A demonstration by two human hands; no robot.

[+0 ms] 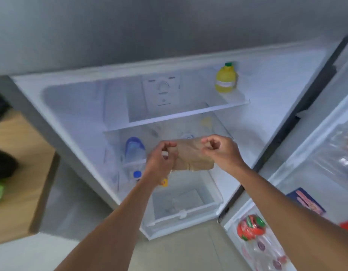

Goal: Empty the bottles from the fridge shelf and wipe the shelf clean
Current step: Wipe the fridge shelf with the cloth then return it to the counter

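As the fridge door stands open, a person's left hand (163,157) and right hand (221,150) hold a tan cloth (190,155) stretched between them in front of the lower shelves, each hand's fingers pinched shut on an upper corner of it. On the upper glass shelf (185,114), a yellow bottle with a green cap (225,78) stands upright at the far right. Lower down on the left, a clear bottle with a blue cap (134,148) lies behind the left hand, blurred. A clear crisper drawer (185,207) sits at the bottom. Red-and-green packets (251,227) fill a door bin at right.
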